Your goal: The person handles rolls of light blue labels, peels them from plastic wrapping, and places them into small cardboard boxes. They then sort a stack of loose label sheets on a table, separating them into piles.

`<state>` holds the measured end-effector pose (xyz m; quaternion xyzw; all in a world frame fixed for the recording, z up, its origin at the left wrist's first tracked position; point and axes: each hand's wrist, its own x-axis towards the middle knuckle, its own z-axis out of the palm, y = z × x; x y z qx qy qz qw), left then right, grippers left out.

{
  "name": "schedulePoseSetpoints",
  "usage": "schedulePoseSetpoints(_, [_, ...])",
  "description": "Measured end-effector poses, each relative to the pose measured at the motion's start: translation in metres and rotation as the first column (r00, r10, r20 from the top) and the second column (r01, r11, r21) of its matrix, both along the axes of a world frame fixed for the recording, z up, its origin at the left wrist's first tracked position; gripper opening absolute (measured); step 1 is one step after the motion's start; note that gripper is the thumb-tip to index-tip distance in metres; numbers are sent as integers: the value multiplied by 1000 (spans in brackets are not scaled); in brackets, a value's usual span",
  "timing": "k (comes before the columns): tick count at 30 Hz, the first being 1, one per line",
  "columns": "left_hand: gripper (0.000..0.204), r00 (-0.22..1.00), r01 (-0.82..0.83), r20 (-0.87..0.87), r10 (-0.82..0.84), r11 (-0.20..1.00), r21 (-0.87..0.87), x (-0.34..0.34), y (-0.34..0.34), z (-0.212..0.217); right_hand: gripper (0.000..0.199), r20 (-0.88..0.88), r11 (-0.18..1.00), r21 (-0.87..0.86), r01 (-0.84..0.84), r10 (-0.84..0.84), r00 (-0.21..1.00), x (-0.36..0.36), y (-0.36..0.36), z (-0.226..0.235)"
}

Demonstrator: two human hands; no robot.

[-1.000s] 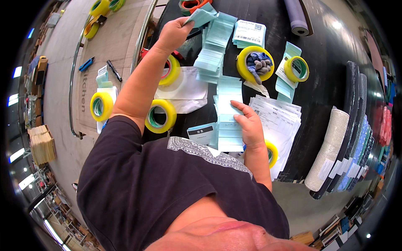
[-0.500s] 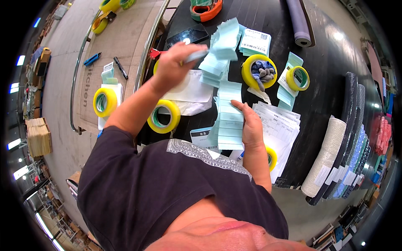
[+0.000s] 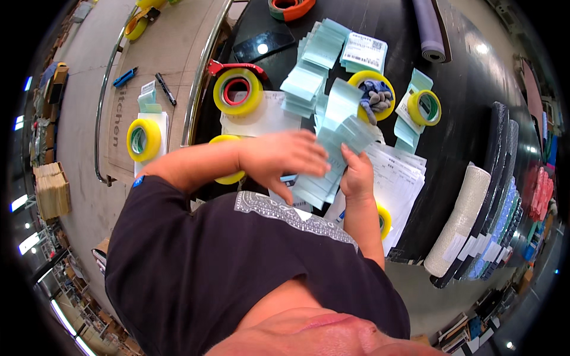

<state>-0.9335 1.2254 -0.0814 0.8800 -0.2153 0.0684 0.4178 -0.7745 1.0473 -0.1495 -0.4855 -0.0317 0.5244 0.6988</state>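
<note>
A fan-folded strip of pale blue labels (image 3: 341,133) hangs in loose bends in front of my chest. My right hand (image 3: 358,173) is closed on its edge, with the thumb on top. Just left of it, my left hand (image 3: 285,159) reaches across the strip's lower folds, fingers stretched out and thumb apart, blurred by motion. More of the folded labels (image 3: 323,44) run up the black table. Beside them lies a stack of white printed labels (image 3: 363,52). Under my left forearm shows part of a yellow tape roll (image 3: 228,178).
A red tape dispenser with yellow tape (image 3: 237,92), a dark phone (image 3: 264,44) and a tape roll holding gloves (image 3: 374,98) lie around the labels. Printed sheets (image 3: 395,184) sit right of my right hand. Wrapped rolls (image 3: 457,225) line the right edge; a cart (image 3: 178,47) stands left.
My left hand has come down and toward me from beside the phone, opening its fingers. The label strip at my right hand has lifted and bent. The red dispenser is uncovered.
</note>
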Motion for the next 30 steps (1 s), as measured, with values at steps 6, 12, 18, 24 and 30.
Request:
schedulePoseSetpoints(6, [47, 704, -691, -51, 709, 699, 186, 40, 85, -28, 36, -82, 1000, 14, 1, 0, 997, 3, -5, 4])
schedulePoseSetpoints(12, [52, 642, -626, -61, 764, 568, 535, 89, 136, -50, 32, -54, 998, -23, -64, 63, 997, 6, -14, -3])
schedulePoseSetpoints(18, [50, 692, -442, -100, 715, 529, 724, 112, 136, -61, 56, 194, 989, -145, 13, 16, 981, -3, -12, -5])
schedulePoseSetpoints(24, [38, 702, -526, 2, 712, 516, 675, 108, 147, -84, 82, 316, 989, -99, -107, 133, 939, -5, -17, 1])
schedulePoseSetpoints(30, [40, 456, -824, -267, 849, 516, 233, 93, 151, -79, 80, 470, 997, -48, -59, 75, 880, -14, -8, 20])
